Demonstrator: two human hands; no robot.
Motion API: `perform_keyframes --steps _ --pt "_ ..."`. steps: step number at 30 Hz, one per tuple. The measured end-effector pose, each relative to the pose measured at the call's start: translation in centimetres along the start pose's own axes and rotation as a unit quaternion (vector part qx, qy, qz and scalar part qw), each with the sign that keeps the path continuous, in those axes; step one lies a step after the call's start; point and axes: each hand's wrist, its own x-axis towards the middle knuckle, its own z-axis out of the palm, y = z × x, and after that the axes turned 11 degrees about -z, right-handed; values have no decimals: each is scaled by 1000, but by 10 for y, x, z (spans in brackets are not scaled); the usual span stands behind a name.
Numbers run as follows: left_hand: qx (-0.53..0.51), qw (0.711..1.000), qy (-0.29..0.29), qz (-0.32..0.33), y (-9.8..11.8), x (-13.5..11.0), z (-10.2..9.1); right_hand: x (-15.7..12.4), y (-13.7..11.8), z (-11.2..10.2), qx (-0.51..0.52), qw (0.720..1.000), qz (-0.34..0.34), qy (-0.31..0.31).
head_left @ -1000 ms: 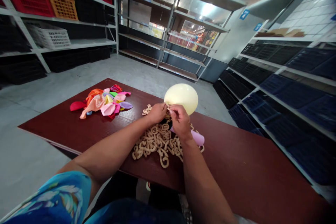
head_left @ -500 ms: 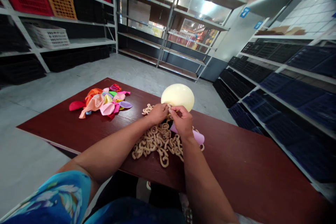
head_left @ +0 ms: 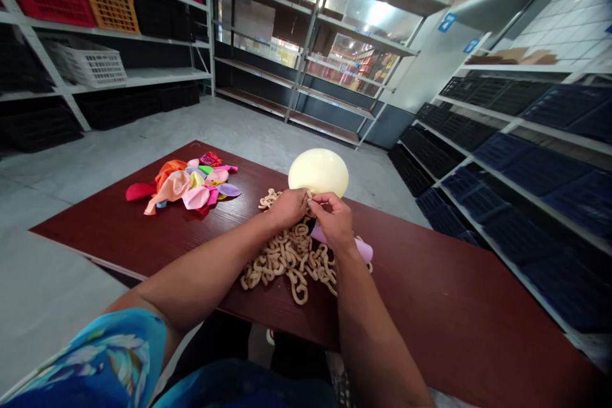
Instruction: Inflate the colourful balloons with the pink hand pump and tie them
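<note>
A pale yellow inflated balloon [head_left: 318,171] floats just above the dark red table [head_left: 430,306], its neck pointing toward me. My left hand [head_left: 287,206] and my right hand [head_left: 333,219] are both pinched closed on that neck, fingertips close together. Under my hands lies a heap of beige curly plastic clips [head_left: 287,259]. A pink pump-like tube [head_left: 359,247] sticks out from beneath my right wrist.
A pile of flat, uninflated balloons [head_left: 189,183] in mixed colours lies at the table's far left. Metal shelving with crates [head_left: 100,19] lines the left wall and dark bins [head_left: 526,159] fill shelves on the right. Grey floor surrounds the table.
The yellow balloon has drifted a little to the left and both hands have shifted slightly with it, still pinching its neck.
</note>
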Motion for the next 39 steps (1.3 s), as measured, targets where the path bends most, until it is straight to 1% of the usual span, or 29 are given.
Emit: perform_keyframes --steps 6,9,12,15,19,22,25,27,29,31,34,36,39 --pt "37 999 -10 0 4 -4 -2 0 -7 -1 63 994 93 -8" --pt "44 999 -8 3 5 -4 -1 -1 -10 0 72 993 96 -15" --pt "18 1000 2 7 5 -3 2 -2 -11 3 26 997 71 2" --pt "-13 1000 15 3 6 -2 6 -3 -7 6 -57 997 42 44" --pt "-43 999 16 -6 10 -3 10 -4 1 8 -187 976 -4 112" --pt "-45 999 12 -12 12 -3 12 -4 2 9 -244 960 -37 135" --pt "-44 999 21 -16 11 -2 12 -5 -2 10 -255 955 -94 122" --pt "-49 998 32 -27 8 0 12 -6 -6 9 -241 956 -138 95" --pt "-60 997 40 -38 5 2 12 -6 -9 9 -216 961 -160 68" --pt "-71 996 46 -43 3 3 12 -7 -10 9 -178 973 -134 59" --pt "-80 995 52 -42 2 3 12 -6 -9 10 -75 994 -41 75" --pt "-84 995 50 -35 3 2 11 -4 -8 11 -7 996 5 90" --pt "-83 995 52 -18 4 0 10 -2 -8 10 29 995 28 95"
